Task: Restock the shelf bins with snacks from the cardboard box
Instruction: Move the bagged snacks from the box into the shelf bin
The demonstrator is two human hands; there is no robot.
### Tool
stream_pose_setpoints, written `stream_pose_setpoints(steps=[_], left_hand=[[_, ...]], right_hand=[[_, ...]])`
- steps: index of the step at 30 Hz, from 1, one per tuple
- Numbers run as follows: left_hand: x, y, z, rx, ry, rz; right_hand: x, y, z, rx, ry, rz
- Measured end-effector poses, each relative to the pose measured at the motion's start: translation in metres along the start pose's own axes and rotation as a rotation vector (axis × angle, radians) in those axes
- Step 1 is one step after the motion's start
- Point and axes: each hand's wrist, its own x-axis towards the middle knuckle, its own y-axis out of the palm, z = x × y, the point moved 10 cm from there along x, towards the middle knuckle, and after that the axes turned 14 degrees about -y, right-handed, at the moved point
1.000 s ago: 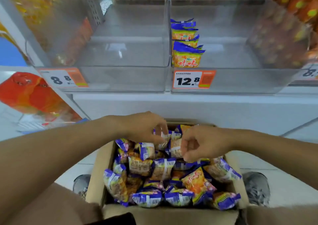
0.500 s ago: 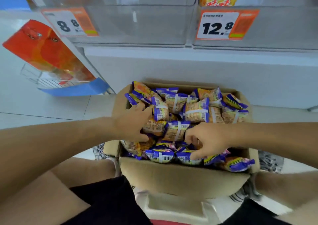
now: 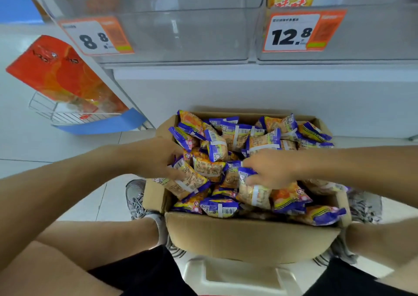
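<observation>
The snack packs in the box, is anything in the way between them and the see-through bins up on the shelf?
Nothing visible blocks the way. Both hands, the left hand and the right hand, are already on snack packs in the open cardboard box. The clear bins sit straight above, with open space between; their top openings are out of view.

Both your arms reach fwd over the cardboard box point(image 3: 248, 239). Your left hand point(image 3: 158, 157) curls round a packet point(image 3: 190, 178) inside; right hand point(image 3: 271, 169) pinches another packet point(image 3: 251, 191).
</observation>
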Motion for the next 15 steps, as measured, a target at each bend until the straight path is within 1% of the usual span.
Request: stream_pose_setpoints(steps=[2, 3, 4, 6, 8, 10, 12, 15], left_hand=[[-0.008, -0.026, 0.004, -0.159, -0.035, -0.022], [-0.011, -0.038, 0.005, -0.256, -0.054, -0.039], [-0.014, -0.049, 0.006, -0.377, -0.066, -0.053], [-0.018, -0.068, 0.002, -0.695, -0.055, -0.034], [-0.025, -0.088, -0.004, -0.964, -0.044, -0.046], [-0.034, -0.111, -0.01, -1.158, -0.022, -0.148], [-0.042, -0.132, -0.021, -1.283, 0.032, -0.237], [-0.05, -0.154, -0.043, -1.292, 0.145, -0.288]], right_hand=[[-0.012, -0.035, -0.006, 0.037, 0.067, -0.111], [-0.02, -0.051, -0.01, 0.097, 0.091, -0.165], [-0.027, -0.063, -0.014, 0.224, 0.103, -0.226], [-0.043, -0.082, -0.016, 0.546, 0.091, -0.348], [-0.062, -0.104, -0.015, 0.72, 0.064, -0.465], [-0.081, -0.122, -0.015, 0.852, 0.049, -0.595], [-0.098, -0.135, -0.019, 1.031, 0.045, -0.716], [-0.115, -0.143, -0.017, 1.33, 0.023, -0.795]])
